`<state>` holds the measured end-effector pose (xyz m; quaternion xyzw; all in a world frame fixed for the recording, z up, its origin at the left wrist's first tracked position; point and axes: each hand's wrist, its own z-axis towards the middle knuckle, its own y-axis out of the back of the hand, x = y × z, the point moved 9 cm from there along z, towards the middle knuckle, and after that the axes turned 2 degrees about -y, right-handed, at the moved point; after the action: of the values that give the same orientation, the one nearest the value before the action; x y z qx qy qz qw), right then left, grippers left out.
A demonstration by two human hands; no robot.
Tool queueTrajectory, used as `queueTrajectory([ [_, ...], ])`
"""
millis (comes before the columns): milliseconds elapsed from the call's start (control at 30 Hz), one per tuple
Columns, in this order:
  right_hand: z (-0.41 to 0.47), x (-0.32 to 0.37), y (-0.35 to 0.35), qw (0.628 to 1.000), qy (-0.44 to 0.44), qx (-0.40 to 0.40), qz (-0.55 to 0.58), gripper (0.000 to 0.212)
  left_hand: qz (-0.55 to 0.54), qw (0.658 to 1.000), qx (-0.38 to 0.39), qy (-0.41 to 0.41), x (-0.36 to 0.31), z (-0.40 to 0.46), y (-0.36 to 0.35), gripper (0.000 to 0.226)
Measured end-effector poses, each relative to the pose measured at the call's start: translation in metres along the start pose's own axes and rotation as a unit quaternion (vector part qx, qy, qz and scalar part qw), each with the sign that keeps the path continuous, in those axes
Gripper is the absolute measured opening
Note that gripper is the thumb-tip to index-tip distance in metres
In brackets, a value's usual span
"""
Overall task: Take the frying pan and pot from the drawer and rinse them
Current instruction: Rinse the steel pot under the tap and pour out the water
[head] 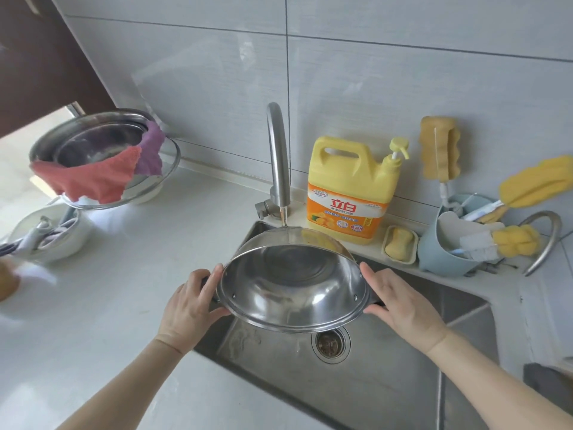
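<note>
While tilted under thin stream from curved steel faucet [277,156], round stainless steel pot [291,287] held over steel sink [387,383]. Left hand [189,308] grip and right hand [403,308] grip both wrapped round dark side handles. Risk: wet handles slipping, pot dropping into sink; steep tilt splashing onto white surface [108,305].

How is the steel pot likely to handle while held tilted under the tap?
The pot looks thin and stiff, so probably light. Water from the faucet strikes it, so likely slippery. The left hand and right hand at the side handles should steady it.
</note>
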<state>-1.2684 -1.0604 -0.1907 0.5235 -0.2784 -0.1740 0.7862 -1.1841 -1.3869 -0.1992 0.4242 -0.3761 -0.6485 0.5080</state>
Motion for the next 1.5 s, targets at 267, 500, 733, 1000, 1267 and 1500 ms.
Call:
queueTrajectory([
  [267, 0.044, 0.004, -0.014, 1.000, 0.019, 0.012, -0.015, 0.140, -0.013, 0.999, 0.014, 0.044, 0.039, -0.008, -0.007, 0.078],
  [500, 0.046, -0.002, -0.002, 0.999, 0.032, -0.006, -0.037, 0.139, -0.018, 0.999, -0.009, 0.032, 0.035, 0.003, -0.005, 0.085],
  [733, 0.011, -0.025, 0.039, 0.997, -0.019, -0.031, -0.062, 0.085, -0.015, 0.999, -0.032, -0.034, -0.012, 0.040, -0.013, 0.122],
  [1000, -0.004, -0.041, 0.052, 0.996, -0.058, -0.014, -0.060, 0.073, -0.026, 0.996, -0.051, -0.069, -0.032, 0.053, -0.016, 0.112],
  [1267, 0.029, -0.010, 0.023, 0.999, -0.006, -0.006, -0.037, 0.141, -0.011, 0.998, -0.048, -0.035, 0.011, 0.020, 0.006, 0.090],
  [1500, 0.056, 0.015, 0.001, 0.999, 0.047, -0.005, -0.014, 0.131, 0.014, 0.997, -0.073, -0.028, 0.037, 0.001, 0.032, 0.080],
])
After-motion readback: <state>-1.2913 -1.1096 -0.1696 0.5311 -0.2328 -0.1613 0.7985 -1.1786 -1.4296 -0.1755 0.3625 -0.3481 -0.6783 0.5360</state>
